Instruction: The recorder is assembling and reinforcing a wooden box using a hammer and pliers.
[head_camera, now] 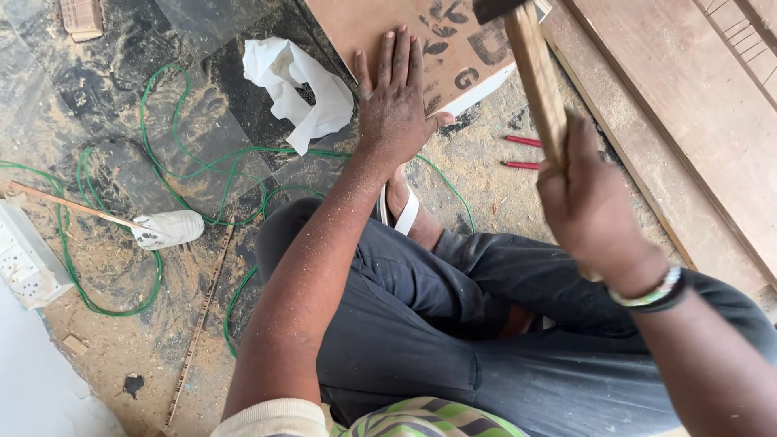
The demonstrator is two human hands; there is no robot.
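Hammer [534, 77] raised, right hand [591, 206] fingers clenched on its handle — left hand [395, 101] flat, fingers spread on plywood board [380, 24].

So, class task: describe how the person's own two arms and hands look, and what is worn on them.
Both arms are bare to the upper arm. The left arm is speckled with pale sawdust, and a cream ribbed sleeve cuff ends it, joined to a green, striped top. The right wrist carries a light beaded bracelet beside a dark band. The left hand and the right hand show no gloves or rings.
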